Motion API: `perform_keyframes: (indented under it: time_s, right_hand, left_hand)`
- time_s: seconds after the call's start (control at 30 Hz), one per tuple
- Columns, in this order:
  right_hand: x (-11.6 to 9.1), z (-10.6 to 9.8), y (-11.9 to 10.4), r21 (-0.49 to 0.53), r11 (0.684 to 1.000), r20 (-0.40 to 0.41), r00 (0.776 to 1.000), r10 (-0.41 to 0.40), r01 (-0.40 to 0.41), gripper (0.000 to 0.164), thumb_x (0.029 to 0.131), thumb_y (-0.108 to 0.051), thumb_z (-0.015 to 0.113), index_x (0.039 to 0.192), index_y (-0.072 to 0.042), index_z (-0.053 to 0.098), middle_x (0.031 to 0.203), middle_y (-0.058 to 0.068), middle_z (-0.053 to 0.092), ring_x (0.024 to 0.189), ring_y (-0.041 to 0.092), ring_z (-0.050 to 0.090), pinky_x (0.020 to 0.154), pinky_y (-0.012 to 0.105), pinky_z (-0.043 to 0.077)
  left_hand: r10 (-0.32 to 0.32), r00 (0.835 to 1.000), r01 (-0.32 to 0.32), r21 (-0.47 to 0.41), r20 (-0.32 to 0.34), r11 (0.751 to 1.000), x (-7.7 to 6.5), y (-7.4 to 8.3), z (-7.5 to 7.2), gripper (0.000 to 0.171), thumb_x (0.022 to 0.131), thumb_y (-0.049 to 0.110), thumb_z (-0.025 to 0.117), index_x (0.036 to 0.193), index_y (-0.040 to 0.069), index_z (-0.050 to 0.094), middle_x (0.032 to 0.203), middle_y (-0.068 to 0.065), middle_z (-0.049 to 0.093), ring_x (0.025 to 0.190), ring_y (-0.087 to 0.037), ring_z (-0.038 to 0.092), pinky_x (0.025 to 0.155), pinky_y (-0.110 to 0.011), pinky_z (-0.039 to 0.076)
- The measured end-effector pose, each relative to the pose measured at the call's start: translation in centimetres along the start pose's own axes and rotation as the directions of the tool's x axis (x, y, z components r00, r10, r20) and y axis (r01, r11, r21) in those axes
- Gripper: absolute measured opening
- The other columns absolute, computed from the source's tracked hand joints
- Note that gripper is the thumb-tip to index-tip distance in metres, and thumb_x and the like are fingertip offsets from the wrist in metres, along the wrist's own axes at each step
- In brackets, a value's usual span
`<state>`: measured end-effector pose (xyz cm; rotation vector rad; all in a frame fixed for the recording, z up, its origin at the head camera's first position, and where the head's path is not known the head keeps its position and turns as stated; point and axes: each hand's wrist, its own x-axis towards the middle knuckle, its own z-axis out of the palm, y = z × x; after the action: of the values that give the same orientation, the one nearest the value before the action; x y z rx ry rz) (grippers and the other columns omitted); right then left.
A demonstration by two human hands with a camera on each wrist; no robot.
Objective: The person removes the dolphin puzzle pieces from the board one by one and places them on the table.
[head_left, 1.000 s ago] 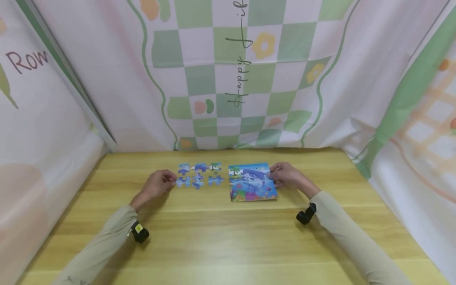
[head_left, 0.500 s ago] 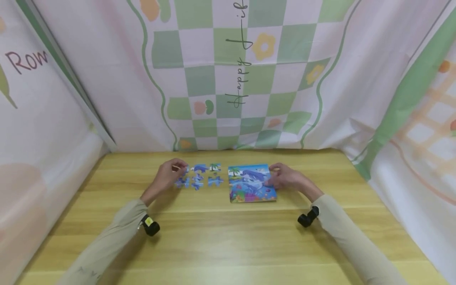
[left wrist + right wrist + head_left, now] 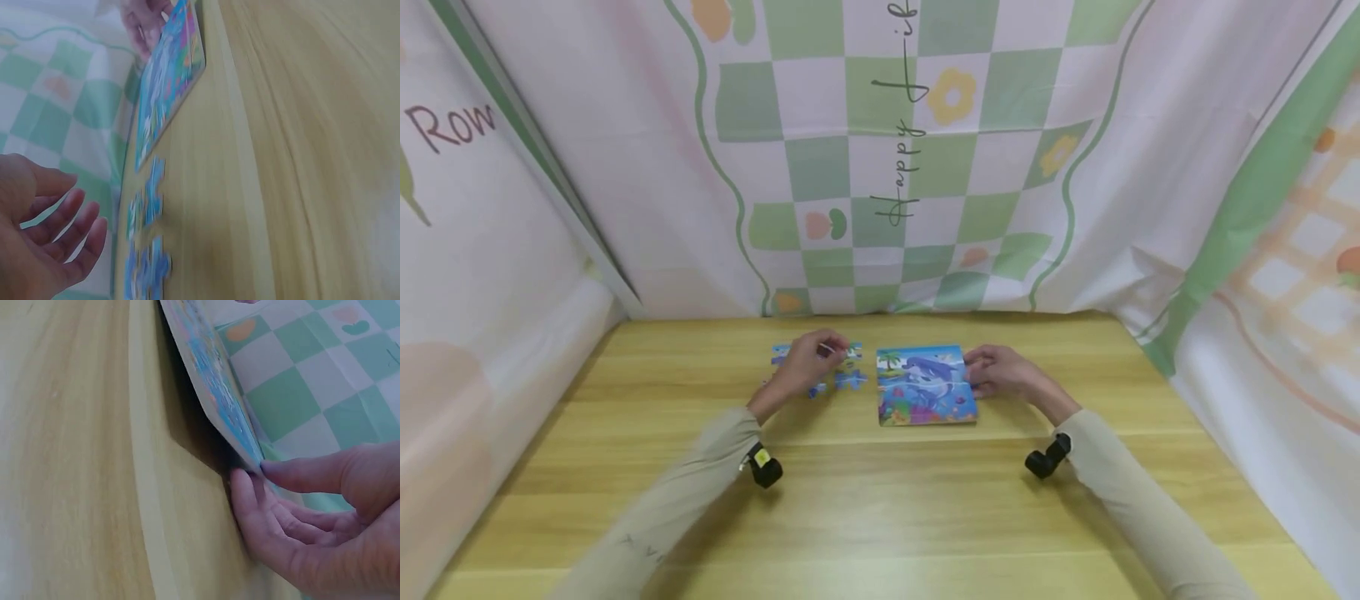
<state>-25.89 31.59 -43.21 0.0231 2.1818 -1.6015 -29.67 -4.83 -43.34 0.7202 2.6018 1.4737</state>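
A square dolphin puzzle board [image 3: 925, 390] lies on the table. My right hand [image 3: 1000, 372] is at its right edge; in the right wrist view the thumb is on top and fingers [image 3: 250, 506] go underneath, pinching the board [image 3: 215, 387], whose near edge is tilted up off the table. My left hand [image 3: 805, 363] hovers over loose jigsaw pieces [image 3: 852, 380] left of the board, hiding several of them. Seen from the left wrist, its fingers [image 3: 75, 231] are loosely bent with nothing between them, and puzzle pieces [image 3: 150, 269] lie on the table beside it.
The wooden table [image 3: 880, 500] extends toward the person. A patterned curtain [image 3: 895, 167] hangs along the back edge, with more cloth on both sides. A small black camera [image 3: 765, 468] is strapped at the left wrist, another camera [image 3: 1047, 458] at the right.
My left hand has moved rightward from the left end of the jigsaw pieces to above their middle and right. My right hand has stayed at the board's right edge.
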Motion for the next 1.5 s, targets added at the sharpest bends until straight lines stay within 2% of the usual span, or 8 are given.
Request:
perform_keyframes:
  time_s: [0.13,0.37,0.67,0.83,1.0,1.13,1.3,1.5]
  right_hand:
    - [0.0,-0.5,0.3,0.104,0.994,0.028,0.999,0.017,-0.020,0.056,0.103,0.004,0.056,0.150,0.018,0.029,0.111,0.011,0.069,0.087,0.015,0.073,0.086,0.036,0.065]
    - [-0.1,-0.9,0.2,0.135,0.989,-0.016,0.998,0.062,-0.059,0.054,0.104,0.001,0.057,0.150,0.016,0.033,0.105,0.010,0.071,0.087,0.017,0.074,0.086,0.038,0.065]
    - [-0.1,-0.5,-0.3,0.107,0.990,0.001,0.995,0.095,-0.095,0.051,0.104,-0.001,0.060,0.146,0.018,0.037,0.094,0.008,0.075,0.082,0.017,0.075,0.082,0.038,0.066]
    - [-0.4,0.0,-0.6,0.055,0.994,0.018,0.996,0.091,-0.092,0.065,0.101,-0.003,0.066,0.151,0.018,0.029,0.098,0.011,0.074,0.079,0.017,0.075,0.080,0.036,0.066]
    - [-0.8,1.2,-1.1,-0.049,0.994,-0.050,0.994,0.095,-0.097,0.081,0.097,-0.010,0.075,0.152,0.016,0.023,0.109,0.021,0.068,0.080,0.018,0.072,0.076,0.035,0.066]
    - [-0.9,2.2,-1.3,-0.106,0.990,-0.100,0.991,0.087,-0.098,0.081,0.095,-0.010,0.078,0.151,0.016,0.026,0.116,0.025,0.060,0.077,0.018,0.069,0.074,0.035,0.065]
    - [-1.1,3.2,-1.4,-0.163,0.982,-0.110,0.991,0.080,-0.097,0.081,0.093,-0.011,0.080,0.150,0.012,0.027,0.113,0.022,0.059,0.075,0.018,0.066,0.070,0.033,0.062]
    - [-1.0,4.3,-1.2,-0.341,0.938,-0.153,0.988,0.005,-0.058,0.081,0.087,-0.015,0.086,0.142,0.012,0.032,0.113,0.021,0.056,0.091,0.025,0.062,0.080,0.033,0.056]
  left_hand:
    - [0.038,0.998,-0.038,0.002,0.055,0.999,0.7,1.0,1.2,0.021,0.101,0.002,0.065,0.119,-0.007,0.067,0.113,-0.020,0.073,0.103,-0.034,0.069,0.094,-0.042,0.060]
    - [0.048,0.988,-0.054,0.039,0.149,0.998,1.9,2.3,3.0,0.019,0.102,0.005,0.064,0.118,-0.003,0.069,0.111,-0.016,0.072,0.099,-0.027,0.068,0.085,-0.034,0.061]
    - [0.071,0.941,-0.120,0.129,0.330,0.984,2.1,2.9,5.6,0.024,0.098,0.009,0.073,0.120,0.001,0.070,0.112,-0.013,0.072,0.100,-0.023,0.069,0.090,-0.031,0.060]
    - [0.042,0.935,-0.113,0.182,0.352,0.977,2.0,3.1,6.1,0.035,0.092,0.019,0.081,0.122,0.004,0.070,0.115,-0.010,0.072,0.102,-0.022,0.067,0.093,-0.036,0.058]
    - [0.036,0.938,-0.119,0.222,0.345,0.968,1.7,3.1,6.4,0.038,0.085,0.020,0.088,0.115,0.005,0.072,0.110,-0.008,0.070,0.100,-0.022,0.065,0.092,-0.038,0.057]
    - [0.039,0.942,-0.139,0.282,0.332,0.949,1.6,3.0,7.0,0.031,0.084,0.023,0.088,0.104,0.008,0.071,0.101,-0.004,0.065,0.092,-0.017,0.058,0.085,-0.032,0.054]
    - [0.010,0.943,-0.129,0.336,0.333,0.933,1.7,3.2,7.5,0.029,0.086,0.023,0.087,0.102,0.009,0.067,0.098,-0.001,0.063,0.090,-0.015,0.057,0.084,-0.032,0.054]
    - [0.016,0.934,-0.173,0.411,0.357,0.895,1.6,3.5,7.9,0.026,0.090,0.027,0.082,0.102,0.011,0.066,0.101,-0.003,0.061,0.094,-0.018,0.056,0.086,-0.035,0.053]
